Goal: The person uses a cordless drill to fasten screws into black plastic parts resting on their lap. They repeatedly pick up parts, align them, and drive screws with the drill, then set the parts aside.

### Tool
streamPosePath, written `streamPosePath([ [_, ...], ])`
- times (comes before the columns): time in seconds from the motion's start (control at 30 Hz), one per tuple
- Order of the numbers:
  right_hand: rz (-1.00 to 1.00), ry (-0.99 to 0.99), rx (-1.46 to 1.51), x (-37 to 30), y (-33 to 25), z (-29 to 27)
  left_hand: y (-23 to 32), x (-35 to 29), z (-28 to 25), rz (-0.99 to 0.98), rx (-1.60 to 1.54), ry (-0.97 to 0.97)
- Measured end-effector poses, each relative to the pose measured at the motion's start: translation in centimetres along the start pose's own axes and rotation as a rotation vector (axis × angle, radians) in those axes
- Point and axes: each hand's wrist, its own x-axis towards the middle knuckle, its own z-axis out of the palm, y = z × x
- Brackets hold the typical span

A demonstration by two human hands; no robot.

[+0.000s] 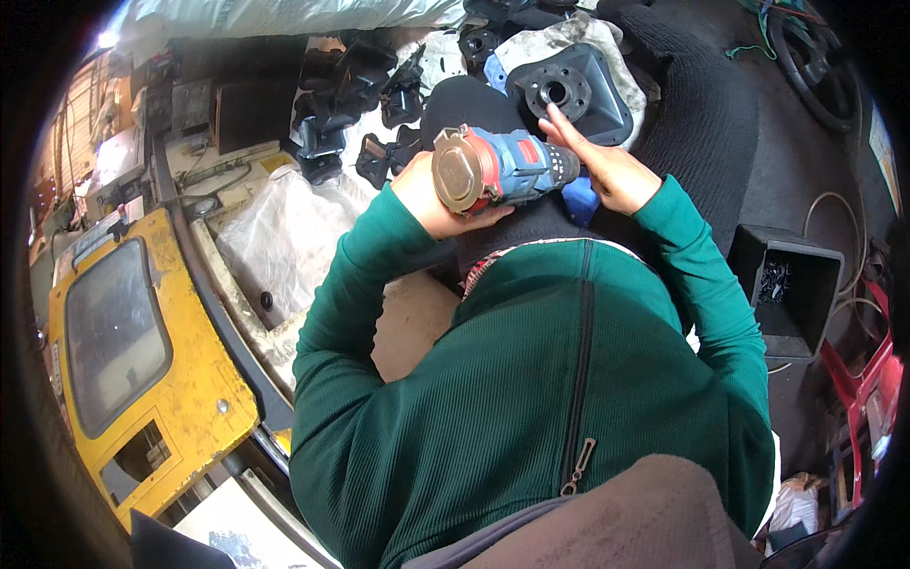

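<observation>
My left hand is wrapped around a blue and red cordless drill, whose rounded brown end faces me. The drill lies sideways above my lap, its black chuck toward my right hand. That hand is beside the chuck with its fingers stretched out, fingertips near a black flanged part. The flanged part has a round hub with a hole and several small holes around it. It rests on a pale cloth over my leg. Below the chuck a small blue object shows, its kind unclear.
Several black moulded parts lie in a heap ahead on the left. A yellow machine panel with a window stands at the left, near clear plastic sheeting. At the right are a black bin holding small dark pieces, and a red metal frame.
</observation>
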Motion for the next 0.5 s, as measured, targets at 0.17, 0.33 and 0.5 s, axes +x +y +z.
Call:
streamPosePath([
  [0.17,0.002,-0.162,0.114,1.1,-1.5,-1.3,-0.5,-0.3,0.1,-0.025,-0.066,-0.048],
  [0.33,0.016,-0.063,0.454,0.4,0.4,-2.2,-0.8,-1.7,-0.2,0.01,-0.094,0.144],
  [0.5,0.029,-0.044,0.419,0.0,0.1,-1.3,0.3,-1.4,-1.4,0.01,-0.167,0.118],
])
